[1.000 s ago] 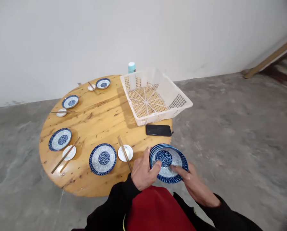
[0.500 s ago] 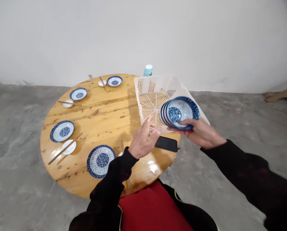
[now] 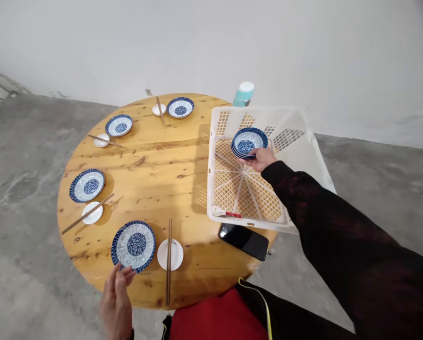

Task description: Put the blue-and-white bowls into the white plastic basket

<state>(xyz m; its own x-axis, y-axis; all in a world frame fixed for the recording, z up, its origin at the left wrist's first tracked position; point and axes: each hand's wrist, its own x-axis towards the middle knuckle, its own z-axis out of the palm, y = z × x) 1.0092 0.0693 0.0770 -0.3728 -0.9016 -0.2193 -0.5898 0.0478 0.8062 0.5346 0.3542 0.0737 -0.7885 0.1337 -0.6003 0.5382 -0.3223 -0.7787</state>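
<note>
Several stacked blue-patterned plates (image 3: 249,141) are gripped from below by the right hand (image 3: 259,159) and held inside the far part of the white plastic basket (image 3: 305,156), which rests on the round wooden table (image 3: 162,174). The left hand (image 3: 116,302) is shown open at the table's near edge, fingertips at the rim of the nearest plate (image 3: 133,244), beside a white saucer (image 3: 175,255) crossed by chopsticks (image 3: 169,260); a black phone (image 3: 244,241) is seen just in front of the basket.

My right arm stretched far out in a black sleeve, my right hand (image 3: 261,159) palm up with fingers (image 3: 249,160) curled in a grip, my left hand (image 3: 116,302) low and near, bare, fingers (image 3: 121,276) loosely spread and pointing away, gripping nothing
</note>
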